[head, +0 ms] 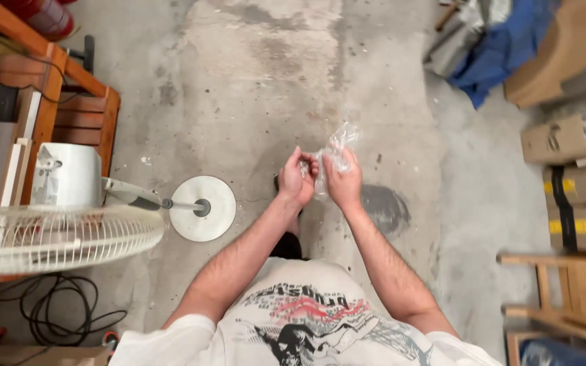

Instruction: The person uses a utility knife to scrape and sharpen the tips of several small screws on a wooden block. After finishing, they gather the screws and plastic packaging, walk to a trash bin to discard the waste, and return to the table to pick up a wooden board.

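Over bare concrete floor (259, 88), chest height | clear plastic bag (337, 150) pinched between left hand (298, 179) and right hand (342, 180), both closed on it | risk: thin film may tear or slip, spilling contents | forearms converged, elbows bent | pedestal fan (69, 217) beside left arm

Bare concrete floor (252, 81) lies open ahead; a pedestal fan (69, 224) crowds the left, cardboard boxes (564, 169) the right.
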